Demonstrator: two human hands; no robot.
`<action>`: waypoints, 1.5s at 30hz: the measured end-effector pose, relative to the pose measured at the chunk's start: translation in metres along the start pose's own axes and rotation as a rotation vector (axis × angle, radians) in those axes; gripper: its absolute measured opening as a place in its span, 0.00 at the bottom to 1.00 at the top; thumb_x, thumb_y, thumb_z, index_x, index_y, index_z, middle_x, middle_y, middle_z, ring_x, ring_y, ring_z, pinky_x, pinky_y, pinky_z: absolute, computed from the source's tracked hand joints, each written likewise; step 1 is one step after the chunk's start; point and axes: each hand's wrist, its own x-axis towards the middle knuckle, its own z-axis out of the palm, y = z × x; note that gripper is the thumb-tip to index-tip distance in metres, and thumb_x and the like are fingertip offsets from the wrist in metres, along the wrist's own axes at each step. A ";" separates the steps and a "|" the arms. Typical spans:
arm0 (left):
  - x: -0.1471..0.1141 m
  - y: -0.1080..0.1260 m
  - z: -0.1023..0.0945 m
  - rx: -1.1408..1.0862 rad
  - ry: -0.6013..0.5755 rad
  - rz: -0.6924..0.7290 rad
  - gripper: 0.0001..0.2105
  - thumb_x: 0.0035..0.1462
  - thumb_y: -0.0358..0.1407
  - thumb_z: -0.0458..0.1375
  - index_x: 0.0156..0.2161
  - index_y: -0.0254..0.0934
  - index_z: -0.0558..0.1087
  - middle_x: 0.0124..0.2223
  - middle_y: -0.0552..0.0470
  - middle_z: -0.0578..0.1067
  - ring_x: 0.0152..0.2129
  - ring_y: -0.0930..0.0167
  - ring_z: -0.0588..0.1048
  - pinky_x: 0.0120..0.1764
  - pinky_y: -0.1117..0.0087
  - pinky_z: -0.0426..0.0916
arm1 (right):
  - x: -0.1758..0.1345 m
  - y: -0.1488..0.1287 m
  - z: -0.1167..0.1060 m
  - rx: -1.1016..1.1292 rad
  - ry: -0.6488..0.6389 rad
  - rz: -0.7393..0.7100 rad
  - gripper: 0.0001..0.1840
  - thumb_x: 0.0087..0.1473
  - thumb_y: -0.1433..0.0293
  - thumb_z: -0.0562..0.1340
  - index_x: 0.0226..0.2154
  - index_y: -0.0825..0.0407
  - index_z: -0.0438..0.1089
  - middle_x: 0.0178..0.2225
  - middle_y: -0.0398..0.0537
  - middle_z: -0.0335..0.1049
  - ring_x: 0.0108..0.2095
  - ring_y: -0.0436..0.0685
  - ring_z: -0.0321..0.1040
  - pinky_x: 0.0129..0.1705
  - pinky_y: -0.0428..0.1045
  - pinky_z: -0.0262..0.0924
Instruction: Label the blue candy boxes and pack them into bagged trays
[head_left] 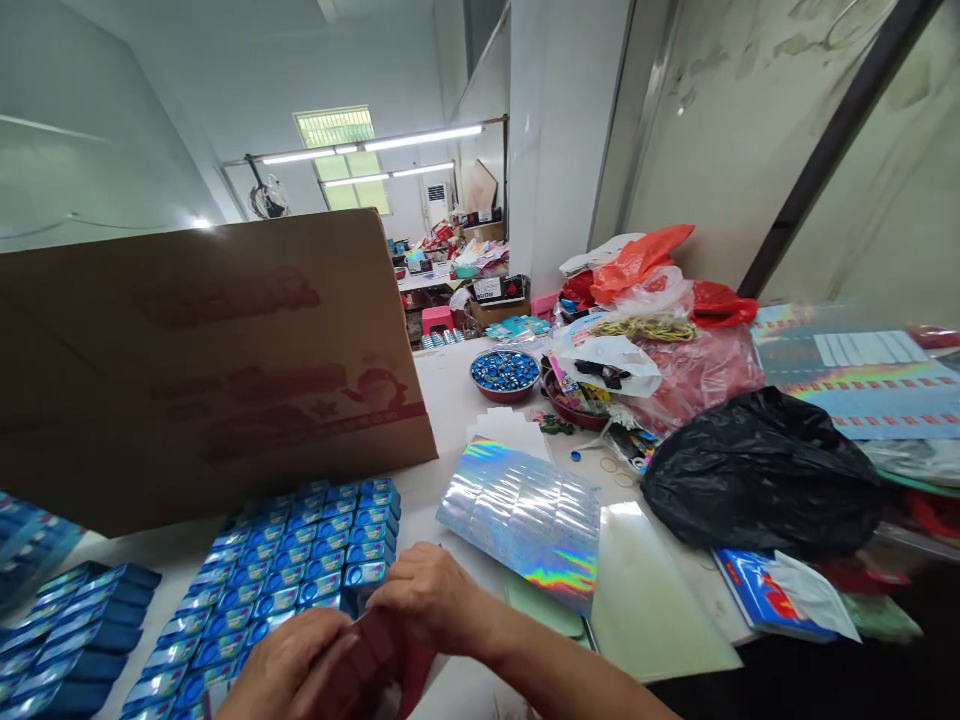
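Several rows of small blue boxes stand packed together on the table in front of me. At the bottom centre, my left hand is closed on the edge of a dull red thing with square segments; its kind is not clear. My right hand has its fingers bent down at the upper end of that same red thing, beside the nearest boxes on the right. The fingertips of this hand are partly hidden. Right of it lies a shiny holographic sheet marked off in panels.
A big brown carton stands behind the boxes. More blue boxes sit at the left. A bowl of small blue pieces, a black plastic bag, a pale yellowish sheet and heaped plastic bags occupy the right side.
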 end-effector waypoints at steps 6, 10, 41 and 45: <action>0.010 -0.025 0.011 0.081 0.051 0.040 0.16 0.59 0.41 0.44 0.28 0.40 0.71 0.29 0.53 0.74 0.27 0.72 0.71 0.31 0.74 0.61 | -0.013 0.010 -0.010 -0.008 -0.087 0.176 0.04 0.52 0.70 0.59 0.30 0.50 0.70 0.26 0.40 0.71 0.28 0.50 0.65 0.30 0.46 0.53; 0.008 -0.028 0.022 0.126 0.058 0.016 0.16 0.60 0.38 0.43 0.29 0.39 0.72 0.30 0.51 0.75 0.28 0.70 0.71 0.32 0.72 0.61 | -0.026 0.012 -0.002 0.126 -0.116 0.256 0.07 0.54 0.72 0.57 0.32 0.50 0.72 0.29 0.43 0.73 0.29 0.50 0.67 0.33 0.44 0.56; -0.115 -0.394 -0.078 -0.232 0.116 -0.026 0.16 0.58 0.42 0.48 0.24 0.35 0.70 0.22 0.54 0.69 0.21 0.75 0.65 0.25 0.75 0.55 | 0.271 -0.123 0.228 0.445 -0.098 0.358 0.12 0.56 0.68 0.54 0.31 0.50 0.72 0.30 0.45 0.75 0.31 0.53 0.72 0.33 0.46 0.65; -0.105 -0.428 -0.076 -0.473 0.090 0.022 0.15 0.56 0.41 0.49 0.26 0.34 0.72 0.22 0.55 0.69 0.21 0.76 0.64 0.24 0.77 0.56 | 0.284 -0.132 0.245 0.426 -0.068 0.468 0.10 0.55 0.71 0.56 0.33 0.50 0.73 0.32 0.45 0.74 0.34 0.51 0.70 0.38 0.46 0.63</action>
